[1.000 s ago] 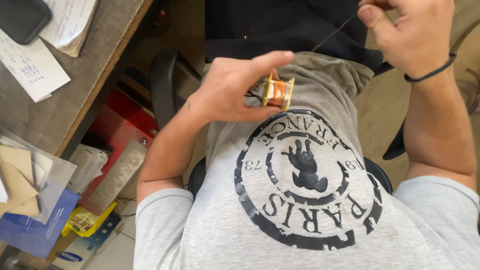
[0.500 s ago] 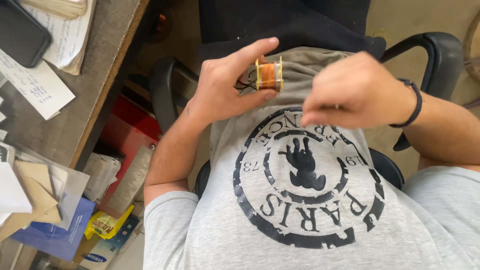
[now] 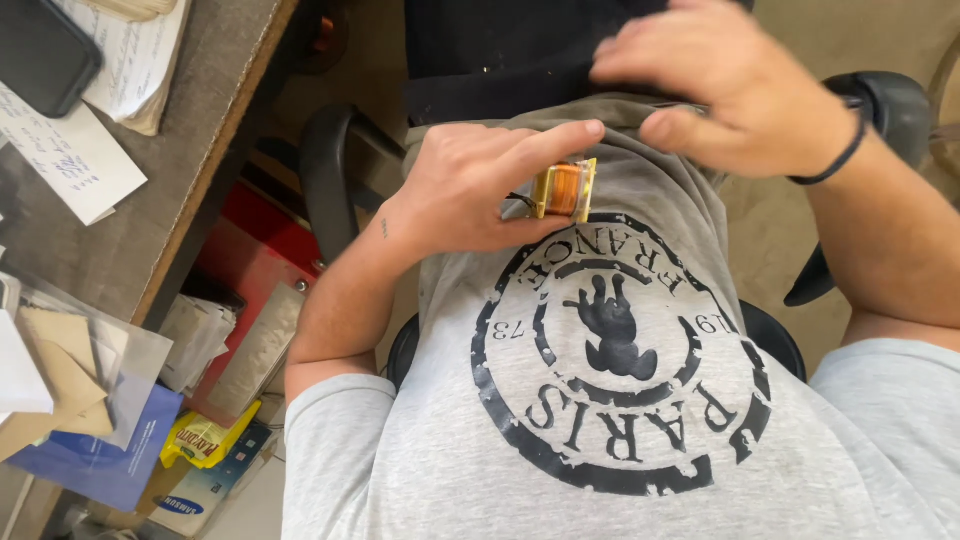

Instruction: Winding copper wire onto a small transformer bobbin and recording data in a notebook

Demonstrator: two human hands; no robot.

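Two hands work close to the person's chest, and the small coil of copper wire (image 3: 563,190) on its yellow bobbin sits between them. The left hand (image 3: 480,190) is closed around the coil, forefinger stretched over the top and thumb underneath, pinning it against the grey printed shirt (image 3: 600,400).

A second ago the right hand (image 3: 730,85) was up and away from the coil with a thin dark wire stretched between the two; half a second ago it had dropped in just beside the coil; now it has moved up past the coil again, fingers curled and blurred. Whether it pinches the wire I cannot tell — no strand shows clearly in this view. That back-and-forth reads, in my judgement, as winding turns onto the coil, with the left hand holding the coil steady throughout.

Well to the left of the coil lies the worktop (image 3: 150,230), carrying papers (image 3: 70,160), a dark phone (image 3: 45,55) and some envelopes (image 3: 50,380). Below its edge, still left of the coil, a red box (image 3: 250,260) stands on the floor with packets beside it — its contents are hidden. A black chair arm (image 3: 330,170) sits just left of the coil-holding hand.
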